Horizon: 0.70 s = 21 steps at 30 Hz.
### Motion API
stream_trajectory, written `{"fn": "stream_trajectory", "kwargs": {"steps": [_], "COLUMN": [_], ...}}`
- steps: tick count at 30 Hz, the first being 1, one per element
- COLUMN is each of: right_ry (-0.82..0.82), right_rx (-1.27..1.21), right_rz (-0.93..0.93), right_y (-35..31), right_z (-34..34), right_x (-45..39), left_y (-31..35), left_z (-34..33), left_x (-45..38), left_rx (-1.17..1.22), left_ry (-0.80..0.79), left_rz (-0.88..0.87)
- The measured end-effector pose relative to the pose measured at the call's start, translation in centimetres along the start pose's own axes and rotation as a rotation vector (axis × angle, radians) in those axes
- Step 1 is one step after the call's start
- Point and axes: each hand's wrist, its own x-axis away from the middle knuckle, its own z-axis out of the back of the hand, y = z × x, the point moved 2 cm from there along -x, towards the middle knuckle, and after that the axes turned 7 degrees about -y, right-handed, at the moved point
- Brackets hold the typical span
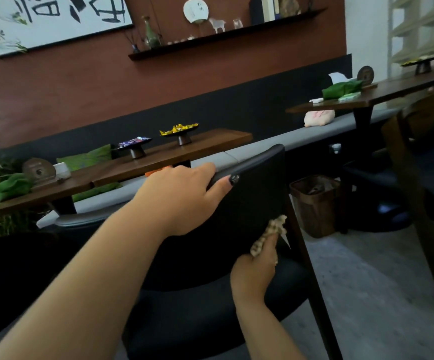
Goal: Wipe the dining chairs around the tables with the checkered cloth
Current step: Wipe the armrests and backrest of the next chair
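The left arm reaches toward one o'clock, its hand (184, 196) draped palm-down, fingers hooked forward, thumb lying flat toward three o'clock. The right forearm rises toward twelve o'clock, its hand (256, 268) lower, fingers curled in a tight pinching grip.

Rust-red wall (80, 81), dark shelf (223, 35), grey floor (366, 281)

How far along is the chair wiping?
Done: nothing can be confirmed; no chair looks visibly cleaner. In hand: the left hand grips the top of the black chair's backrest, while the right hand holds the checkered cloth against the backrest's right edge. Left: likely this chair's seat, and the dark chair on the right appears untouched.
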Motion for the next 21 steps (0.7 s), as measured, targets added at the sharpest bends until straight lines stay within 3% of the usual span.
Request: {"fn": "stream_trajectory", "kwargs": {"steps": [2, 5, 7, 10, 15, 17, 21], "right_ry": [0.005, 0.056, 0.08, 0.054, -0.087, -0.136, -0.165], "right_rx": [0.056, 0.136, 0.147, 0.171, 0.157, 0.137, 0.214], "right_rz": [0.146, 0.481, 0.578, 0.607, 0.404, 0.414, 0.884], "right_y": [-2.8, -6.9, -7.8, -6.0, -0.3, -0.3, -5.1], "right_z": [-0.1, -0.7, -1.1, -1.0, 0.8, 2.5, 5.9], "right_x": [0.6, 1.3, 1.4, 1.6, 2.7, 2.0, -1.2], "left_y": [-1.5, -2.5, -2.4, -2.2, -1.8, -1.7, -1.1], "left_z": [0.2, 0.1, -0.3, -0.6, -1.2, -1.9, -4.8], "left_x": [1.0, 2.4, 2.6, 2.5, 3.4, 4.2, 6.5], "left_rx": [0.108, 0.089, 0.06, 0.045, -0.008, -0.005, 0.136], "left_ry": [-0.073, 0.05, 0.134, 0.2, 0.329, 0.391, 0.502], "left_rz": [-0.027, -0.016, -0.002, 0.024, 0.062, 0.078, 0.233]}}
